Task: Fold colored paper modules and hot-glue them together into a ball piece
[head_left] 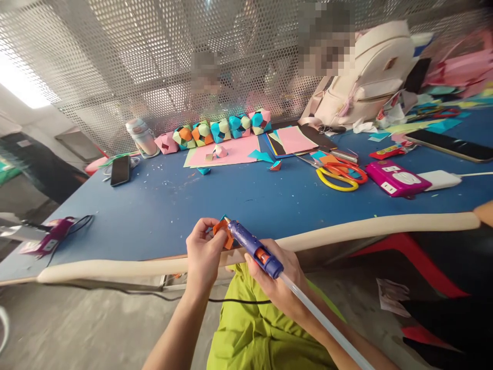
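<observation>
Pinched between the fingers of my left hand (204, 246) is a small folded orange paper piece (228, 241) with a bit of blue at its top. My right hand (279, 264) is wrapped around a blue hot glue gun (250, 245), its nozzle touching or very close to the paper. A long clear glue stick (323, 318) sticks out of the gun's back end. Both hands are at the table's front edge, above my lap. Farther back, a small pink and white folded paper piece (221, 151) rests on pink sheets (242, 149).
Several folded paper balls (220, 131) line the back of the blue table (162, 205) by a perforated metal screen. Scissors (339, 174), a magenta power strip (396, 177), phones (120, 170), a bottle (142, 137) and a backpack (370, 77) stand around. A black cord (154, 294) hangs below the padded edge.
</observation>
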`<control>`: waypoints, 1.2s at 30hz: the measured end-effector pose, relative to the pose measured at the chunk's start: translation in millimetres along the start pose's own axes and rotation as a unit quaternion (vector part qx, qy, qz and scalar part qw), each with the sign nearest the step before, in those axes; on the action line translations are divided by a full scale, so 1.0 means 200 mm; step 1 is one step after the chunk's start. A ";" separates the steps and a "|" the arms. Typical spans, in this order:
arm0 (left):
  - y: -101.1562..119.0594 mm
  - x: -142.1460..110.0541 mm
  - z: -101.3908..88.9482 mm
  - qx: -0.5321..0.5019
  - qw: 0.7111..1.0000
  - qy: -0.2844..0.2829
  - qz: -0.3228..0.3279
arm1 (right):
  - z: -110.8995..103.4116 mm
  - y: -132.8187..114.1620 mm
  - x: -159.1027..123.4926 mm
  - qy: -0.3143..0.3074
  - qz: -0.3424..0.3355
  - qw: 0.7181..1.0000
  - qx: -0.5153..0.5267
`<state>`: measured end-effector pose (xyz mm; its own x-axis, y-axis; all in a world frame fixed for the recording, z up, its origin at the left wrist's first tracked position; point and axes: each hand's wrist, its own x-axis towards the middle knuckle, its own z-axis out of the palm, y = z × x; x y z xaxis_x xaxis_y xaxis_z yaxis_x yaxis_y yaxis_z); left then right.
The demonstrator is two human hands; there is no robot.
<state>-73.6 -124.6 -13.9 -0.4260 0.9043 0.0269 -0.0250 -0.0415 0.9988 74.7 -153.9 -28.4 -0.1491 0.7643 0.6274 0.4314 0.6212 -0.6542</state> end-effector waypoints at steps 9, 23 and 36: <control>0.00 0.00 0.00 0.011 1.000 0.002 -0.009 | -0.01 0.00 0.00 0.015 -0.016 1.000 -0.010; 0.01 -0.01 -0.01 -0.006 1.000 -0.006 -0.024 | 0.00 0.01 -0.01 -0.005 -0.026 1.000 -0.014; -0.01 -0.01 -0.01 -0.004 0.999 -0.002 -0.036 | -0.01 0.01 0.00 -0.011 -0.017 1.000 -0.002</control>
<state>-75.2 -127.4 -16.1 -0.4199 0.9064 -0.0457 -0.0627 0.0212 0.9978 76.5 -153.0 -28.3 -0.1830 0.7462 0.6400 0.4288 0.6464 -0.6311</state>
